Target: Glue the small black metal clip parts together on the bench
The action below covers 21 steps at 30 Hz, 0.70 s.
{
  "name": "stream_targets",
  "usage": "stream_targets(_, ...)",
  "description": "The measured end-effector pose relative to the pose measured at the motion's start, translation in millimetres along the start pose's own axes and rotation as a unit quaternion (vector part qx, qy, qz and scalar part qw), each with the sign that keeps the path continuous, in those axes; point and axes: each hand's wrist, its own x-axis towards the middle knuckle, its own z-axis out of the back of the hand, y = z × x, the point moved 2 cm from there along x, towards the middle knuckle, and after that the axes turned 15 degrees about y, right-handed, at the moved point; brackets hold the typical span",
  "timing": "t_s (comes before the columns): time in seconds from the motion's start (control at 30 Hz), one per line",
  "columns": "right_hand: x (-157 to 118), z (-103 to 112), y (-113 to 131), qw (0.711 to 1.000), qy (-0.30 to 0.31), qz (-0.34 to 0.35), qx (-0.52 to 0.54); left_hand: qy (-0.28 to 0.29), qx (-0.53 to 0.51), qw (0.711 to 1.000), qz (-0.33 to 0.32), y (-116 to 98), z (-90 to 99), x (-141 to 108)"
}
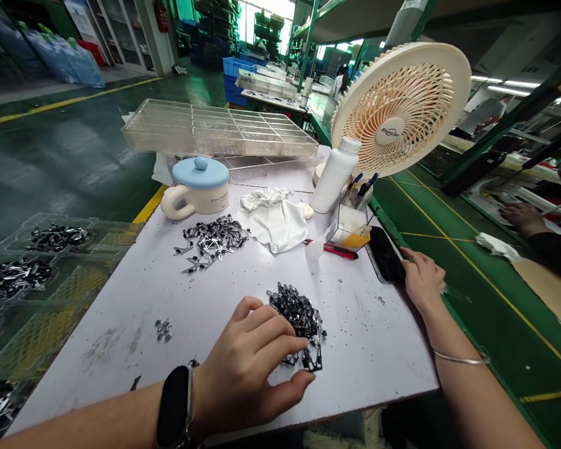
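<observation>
My left hand (257, 358), with a black watch on its wrist, rests beside a pile of small black and metal parts (297, 312) near the table's front. Its thumb and fingers are apart, the fingertips at the pile's lower edge, with nothing visible between them. At the table's right edge, my right hand (423, 277) touches the side of a dark phone (386, 254) lying flat. Its fingers are stretched out, and part of them is hidden. A second pile of parts (215, 240) lies farther back on the left, and a few loose pieces (163, 330) are nearer.
Behind stand a blue-lidded mug (201, 187), white cloth (278, 221), white bottle (335, 176), pen holder (350, 224) and fan (399, 112). Clear divided trays (219, 131) are at the back. Left are trays of parts (88, 274). Another person's hand (523, 217) is at far right.
</observation>
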Motion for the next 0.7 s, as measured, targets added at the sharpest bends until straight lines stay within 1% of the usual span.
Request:
stream_targets(0.1, -7.7, 12.8, 5.2, 0.999, -0.050, 0.021, 0.002, 0.001, -0.001, 1.000, 0.007, 0.0, -0.4, -0.1)
stream_targets(0.17, -15.1, 22.7, 12.9, 0.994, -0.095, 0.055, 0.000, 0.000, -0.002, 1.000, 0.008, -0.4, -0.8, -0.4)
stream_targets(0.23, -23.1, 30.2, 24.2, 0.987, -0.119, 0.111, -0.008, 0.003, -0.003, 1.000, 0.001, -1.2, -1.3, -0.6)
stream_targets(0.3, -30.8, 33.9, 38.1, 0.977, -0.111, 0.181, -0.019, 0.007, 0.001, 1.000, -0.012, -2.4, -1.6, -0.9)
stream_targets(0.33, -34.7, 34.4, 45.7, 0.971, -0.092, 0.218, -0.027, 0.009, 0.004, 1.000, -0.019, -3.0, -1.7, -1.0)
stream_targets(0.4, -43.9, 33.7, 61.9, 0.954, -0.034, 0.295, -0.041, 0.009, 0.012, 1.000, -0.028, -4.0, -1.9, -1.1)
stream_targets(0.5, -62.7, 31.9, 88.6, 0.916, 0.078, 0.391, -0.047, 0.010, 0.014, 0.999, -0.028, -4.5, -2.5, -1.2)
stream_targets(0.6, -84.7, 31.5, 117.8, 0.879, 0.166, 0.447, -0.035, -0.001, -0.014, 1.000, -0.015, -5.0, -2.2, -1.7)
stream_targets(0.7, -103.4, 32.6, 145.9, 0.855, 0.214, 0.473, -0.002, -0.021, -0.046, 0.999, 0.014, -6.0, 0.2, -2.1)
